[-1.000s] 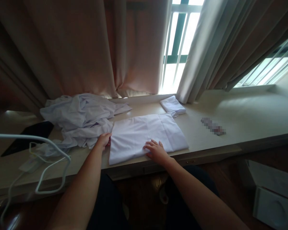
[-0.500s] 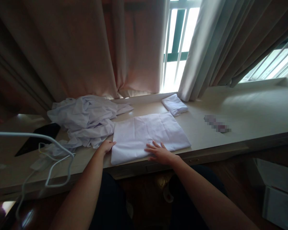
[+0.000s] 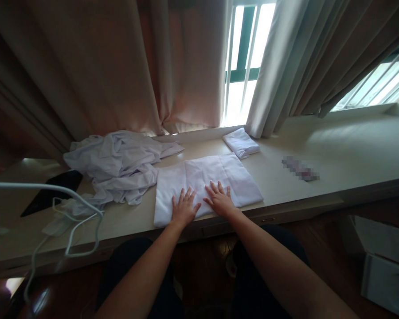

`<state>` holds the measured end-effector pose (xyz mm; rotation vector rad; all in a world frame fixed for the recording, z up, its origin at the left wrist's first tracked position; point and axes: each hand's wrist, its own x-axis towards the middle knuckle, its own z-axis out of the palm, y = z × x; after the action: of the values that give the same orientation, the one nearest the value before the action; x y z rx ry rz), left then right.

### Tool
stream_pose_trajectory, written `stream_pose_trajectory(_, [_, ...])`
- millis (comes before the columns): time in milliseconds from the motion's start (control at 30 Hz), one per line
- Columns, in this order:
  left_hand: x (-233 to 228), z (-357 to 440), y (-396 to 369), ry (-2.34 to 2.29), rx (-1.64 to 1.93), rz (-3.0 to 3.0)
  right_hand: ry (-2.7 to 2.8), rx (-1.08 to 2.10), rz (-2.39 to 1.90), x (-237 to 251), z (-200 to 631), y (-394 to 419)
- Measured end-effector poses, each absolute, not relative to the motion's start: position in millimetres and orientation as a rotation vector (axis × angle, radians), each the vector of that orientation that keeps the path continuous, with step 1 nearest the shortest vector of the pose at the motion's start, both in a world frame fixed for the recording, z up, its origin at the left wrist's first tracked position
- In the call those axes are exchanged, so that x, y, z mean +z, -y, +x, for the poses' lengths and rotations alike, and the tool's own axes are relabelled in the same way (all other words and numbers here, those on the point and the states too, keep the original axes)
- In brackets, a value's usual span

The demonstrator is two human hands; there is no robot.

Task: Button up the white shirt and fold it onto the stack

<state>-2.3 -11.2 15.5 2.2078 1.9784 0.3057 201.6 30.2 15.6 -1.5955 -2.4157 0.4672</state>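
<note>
A white cloth point(image 3: 202, 175), folded into a flat rectangle, lies at the front of the long pale counter. My left hand point(image 3: 184, 207) rests palm down on its near part, fingers spread. Just to the right, my right hand point(image 3: 220, 199) also lies flat on the cloth with its fingers apart. A crumpled heap of white fabric point(image 3: 116, 161) sits to the left, against the folded cloth's edge. Behind on the right is a smaller folded white cloth point(image 3: 241, 142).
The counter point(image 3: 346, 150) runs along curtains point(image 3: 193, 66) and a barred window. A dark flat object point(image 3: 53, 190), white cables point(image 3: 86, 206) and a white rod occupy the left. A blurred-out object point(image 3: 300, 168) lies right. A white box point(image 3: 385, 279) stands on the floor.
My left hand has let go of the cloth's left edge and moved right, onto its top, with fingers now spread. My right hand has shifted slightly forward.
</note>
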Motion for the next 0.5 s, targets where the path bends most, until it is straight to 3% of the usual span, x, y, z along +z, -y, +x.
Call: stream_pose_trajectory(500, [-14.3, -53.3, 18.3, -2.375, 0.188, 2.025, 2.356, 0.262, -2.005, -14.4, 250.5, -48.1])
